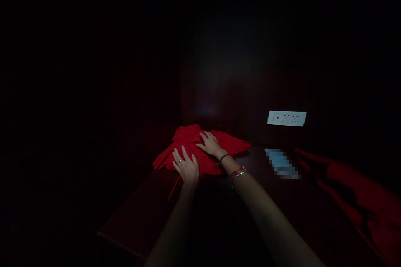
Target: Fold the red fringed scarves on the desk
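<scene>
Red cloth (188,135) with thin cords (174,188) is lying crumpled beneath the fingers, on a dark tabletop (138,215) near the wall (216,96) beyond them. The left hand (189,171) is resting palm-down on its near edge, fingers fanned and released. The right hand (213,147) is lying slightly farther in, near the middle, its fingers extended and parted; no fold is visibly being pinched, though whether the hidden palm is gathering any fabric, I cannot tell.

Flattening or arranging the bundle is seeming the likeliest step in hand. The next move is probably calling for open fingers working outward over the ridges, with the cords being kept clear.

The long axis is running crosswise under both sets of fingers. One end is pointing left and slightly nearer, past the left fingertips; the tapered end is pointing right, beyond the right fingers and a little farther away. One cord is trailing back toward the person beside the left hand. Right of the right fingers, a blurred blue item (282,163) is lying well apart.
</scene>
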The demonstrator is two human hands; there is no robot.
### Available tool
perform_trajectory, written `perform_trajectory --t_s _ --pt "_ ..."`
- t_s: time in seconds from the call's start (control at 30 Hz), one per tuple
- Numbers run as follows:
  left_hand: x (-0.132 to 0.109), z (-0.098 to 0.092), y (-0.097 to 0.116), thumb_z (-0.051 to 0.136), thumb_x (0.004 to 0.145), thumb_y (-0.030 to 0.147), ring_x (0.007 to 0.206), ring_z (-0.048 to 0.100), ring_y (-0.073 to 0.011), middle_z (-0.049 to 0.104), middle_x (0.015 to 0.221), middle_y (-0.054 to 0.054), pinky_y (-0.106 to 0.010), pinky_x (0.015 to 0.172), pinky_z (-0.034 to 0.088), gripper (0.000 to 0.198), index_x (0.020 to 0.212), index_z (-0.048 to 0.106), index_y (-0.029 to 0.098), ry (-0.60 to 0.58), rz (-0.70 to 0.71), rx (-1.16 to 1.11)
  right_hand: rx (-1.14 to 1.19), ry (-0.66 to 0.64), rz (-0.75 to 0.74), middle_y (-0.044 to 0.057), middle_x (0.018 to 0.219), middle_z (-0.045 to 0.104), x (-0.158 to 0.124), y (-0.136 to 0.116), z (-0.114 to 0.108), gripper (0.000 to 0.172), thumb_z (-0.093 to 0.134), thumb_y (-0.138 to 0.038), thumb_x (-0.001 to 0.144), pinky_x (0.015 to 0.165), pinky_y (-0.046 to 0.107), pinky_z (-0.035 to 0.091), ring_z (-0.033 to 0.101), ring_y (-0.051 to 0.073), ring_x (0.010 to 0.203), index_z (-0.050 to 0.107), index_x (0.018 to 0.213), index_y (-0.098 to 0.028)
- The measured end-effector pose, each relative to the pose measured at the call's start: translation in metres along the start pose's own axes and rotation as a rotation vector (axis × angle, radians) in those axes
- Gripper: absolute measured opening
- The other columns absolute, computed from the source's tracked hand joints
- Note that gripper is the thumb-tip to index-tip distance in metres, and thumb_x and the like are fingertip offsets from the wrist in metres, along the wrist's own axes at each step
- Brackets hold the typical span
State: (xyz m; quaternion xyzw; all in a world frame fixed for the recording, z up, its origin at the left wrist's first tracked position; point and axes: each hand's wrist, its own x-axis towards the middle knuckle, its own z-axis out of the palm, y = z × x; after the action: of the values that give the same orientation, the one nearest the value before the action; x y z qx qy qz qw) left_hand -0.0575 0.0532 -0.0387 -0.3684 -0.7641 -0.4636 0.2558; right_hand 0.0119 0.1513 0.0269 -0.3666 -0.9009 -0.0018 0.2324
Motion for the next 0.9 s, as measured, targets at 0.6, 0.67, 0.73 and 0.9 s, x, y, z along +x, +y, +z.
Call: perform_trajectory --t_s 0.6,0.67,0.73,0.9 --pt "0.001 0.007 -0.006 0.034 0.079 0.033 0.121 0.01 -0.0305 0.013 0.133 -0.018 -0.05 0.09 0.02 0.053 0.126 0.025 0.012 0.03 -0.132 0.016 -0.11 0.06 0.146 0.012 0.115 0.038 0.03 0.011 0.02 0.037 0.047 -0.028 0.073 0.081 0.037 0.03 0.032 0.024 0.105 0.045 0.109 -0.02" --pt "0.002 0.006 -0.007 0.034 0.079 0.033 0.121 0.01 -0.0304 0.013 0.133 -0.018 -0.05 0.09 0.02 0.053 0.126 0.024 0.012 0.041 -0.135 0.022 -0.059 0.082 0.127 0.013 0.11 0.041 0.035 0.013 0.02 0.024 0.042 -0.023 0.075 0.082 0.038 0.028 0.032 0.023 0.104 0.054 0.095 -0.016" --pt "0.002 0.006 -0.009 0.034 0.079 0.033 0.121 0.01 -0.0304 0.013 0.133 -0.019 -0.05 0.091 0.02 0.053 0.126 0.025 0.012 0.052 -0.134 0.024 0.004 0.115 0.101 0.013 0.106 0.045 0.041 0.015 0.017 0.021 0.039 -0.02 0.077 0.082 0.036 0.028 0.036 0.021 0.1 0.057 0.086 -0.014" --pt "0.004 0.005 -0.008 0.034 0.08 0.032 0.121 0.009 -0.0299 0.012 0.133 -0.019 -0.049 0.092 0.019 0.052 0.126 0.025 0.011 0.059 -0.116 0.02 0.183 0.119 0.024 0.004 0.076 0.054 0.048 0.026 -0.016 0.021 0.037 -0.024 0.077 0.066 0.022 0.036 0.047 0.012 0.071 0.055 0.074 -0.013"
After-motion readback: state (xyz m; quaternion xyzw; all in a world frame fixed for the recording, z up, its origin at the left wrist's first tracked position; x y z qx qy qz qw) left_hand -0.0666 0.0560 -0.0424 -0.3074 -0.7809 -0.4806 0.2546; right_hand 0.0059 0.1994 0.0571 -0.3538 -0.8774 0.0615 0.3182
